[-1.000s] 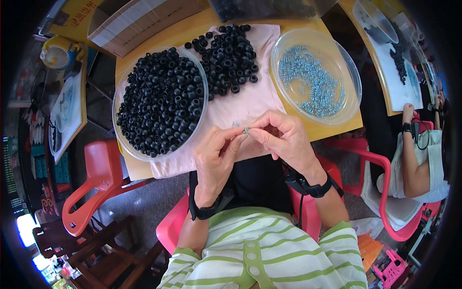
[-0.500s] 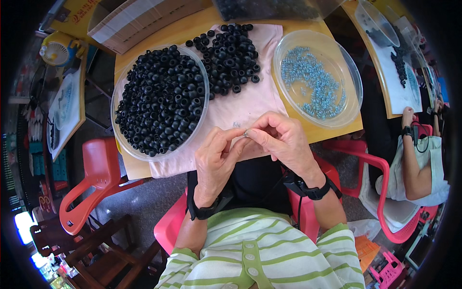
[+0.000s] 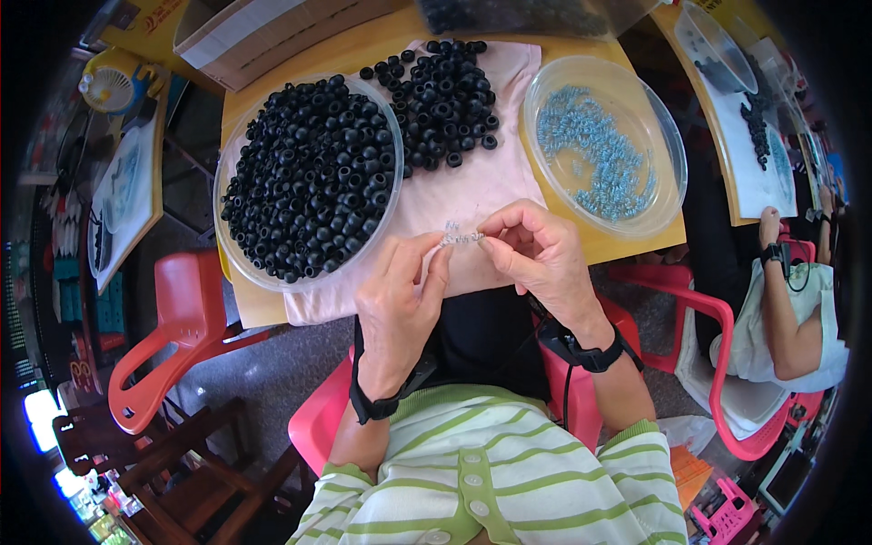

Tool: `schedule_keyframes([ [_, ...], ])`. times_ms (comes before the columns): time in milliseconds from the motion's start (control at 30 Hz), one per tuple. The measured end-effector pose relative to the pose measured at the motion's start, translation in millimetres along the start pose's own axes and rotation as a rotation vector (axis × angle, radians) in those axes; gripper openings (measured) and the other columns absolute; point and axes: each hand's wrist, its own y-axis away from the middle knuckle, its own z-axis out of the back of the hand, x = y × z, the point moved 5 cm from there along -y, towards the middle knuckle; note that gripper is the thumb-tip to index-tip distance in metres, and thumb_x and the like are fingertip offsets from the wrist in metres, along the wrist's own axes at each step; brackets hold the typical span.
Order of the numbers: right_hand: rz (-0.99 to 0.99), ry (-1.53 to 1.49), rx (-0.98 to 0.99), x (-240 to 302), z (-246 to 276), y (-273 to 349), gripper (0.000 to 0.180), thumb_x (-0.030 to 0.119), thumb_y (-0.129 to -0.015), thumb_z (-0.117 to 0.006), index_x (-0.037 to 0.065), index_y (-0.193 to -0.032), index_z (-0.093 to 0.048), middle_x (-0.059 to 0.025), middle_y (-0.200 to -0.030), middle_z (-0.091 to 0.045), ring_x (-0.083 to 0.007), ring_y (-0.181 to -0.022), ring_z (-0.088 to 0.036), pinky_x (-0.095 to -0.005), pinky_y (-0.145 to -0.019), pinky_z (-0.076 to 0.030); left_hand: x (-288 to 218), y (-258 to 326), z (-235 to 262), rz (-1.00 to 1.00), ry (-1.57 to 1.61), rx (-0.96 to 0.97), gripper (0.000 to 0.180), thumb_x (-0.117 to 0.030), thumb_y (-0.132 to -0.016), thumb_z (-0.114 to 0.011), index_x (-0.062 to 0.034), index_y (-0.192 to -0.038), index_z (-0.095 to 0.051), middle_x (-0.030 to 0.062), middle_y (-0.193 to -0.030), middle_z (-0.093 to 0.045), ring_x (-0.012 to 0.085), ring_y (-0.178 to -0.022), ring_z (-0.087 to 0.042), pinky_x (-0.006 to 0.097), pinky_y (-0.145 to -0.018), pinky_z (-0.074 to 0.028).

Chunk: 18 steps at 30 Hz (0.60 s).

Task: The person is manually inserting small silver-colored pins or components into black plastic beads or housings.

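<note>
Between the fingertips of both hands stretches a short chain of tangled small metal springs (image 3: pixel 461 239). My left hand (image 3: pixel 397 289) pinches its left end between thumb and forefinger; my right hand (image 3: pixel 543 259) pinches the right end. Just beyond the fingertips, a few more small springs (image 3: pixel 451 224) lie on the pink cloth (image 3: pixel 490 186). On the right, a clear round basin (image 3: pixel 636 104) contains many bluish-silver springs (image 3: pixel 595 154). A second clear basin (image 3: pixel 401 177), to the left, is heaped with black round pieces with holes (image 3: pixel 309 177).
More black holed pieces (image 3: pixel 447 104) are piled on the cloth at the back. Behind stands a cardboard box (image 3: pixel 282 36). A red chair (image 3: pixel 186 300) is at the left, and another person (image 3: pixel 795 313) sits at a neighbouring table on the right.
My hands have drawn slightly apart, and the tangled springs now show stretched between them. Springs on the cloth, partly covered before, are more visible. The view has shifted a little.
</note>
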Motion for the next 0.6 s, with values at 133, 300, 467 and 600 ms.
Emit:
schedule_keyframes([
  [133,0.075,0.146,-0.076,3.7,-2.4,1.9,0.008,0.004,-0.087,-0.065,0.001,-0.093,-0.063,0.0008,-0.073,-0.058,-0.0023,-0.055,-0.052,-0.018,-0.043,-0.041,6.6,0.1,2.0,-0.022,-0.135,-0.022,0.016,-0.004,-0.083,-0.069,-0.0001,-0.098,-0.067,0.0052,-0.068,-0.046,0.0131,-0.057,-0.043,0.028,-0.053,-0.036],
  [300,0.087,0.179,-0.108,4.6,-3.1,3.0,0.008,0.004,-0.086,-0.065,0.0,-0.093,-0.062,0.0007,-0.072,-0.058,-0.0035,-0.056,-0.052,-0.0192,-0.045,-0.042,-0.8,3.5,9.2,0.04,-0.13,0.003,0.016,-0.002,-0.082,-0.069,-0.0008,-0.098,-0.067,0.005,-0.072,-0.048,0.0121,-0.058,-0.043,0.028,-0.053,-0.036],
  [467,0.077,0.119,-0.082,3.6,-1.4,3.6,0.01,0.005,-0.088,-0.064,-0.001,-0.096,-0.062,0.0011,-0.071,-0.058,-0.0023,-0.056,-0.051,-0.018,-0.046,-0.041,17.4,28.6,9.6,0.254,0.49,0.15,0.025,0.002,-0.087,-0.062,0.0024,-0.112,-0.062,0.0073,-0.105,-0.058,0.0121,-0.083,-0.058,0.026,-0.074,-0.049],
  [600,0.085,0.055,-0.053,2.6,1.9,0.5,0.011,0.007,-0.089,-0.065,0.0,-0.097,-0.062,0.002,-0.071,-0.058,-0.0013,-0.055,-0.049,-0.017,-0.045,-0.04,15.2,42.7,14.9,0.444,0.834,0.221,0.031,0.0,-0.092,-0.056,0.0052,-0.124,-0.057,0.0083,-0.119,-0.056,0.0147,-0.102,-0.059,0.028,-0.091,-0.049],
])
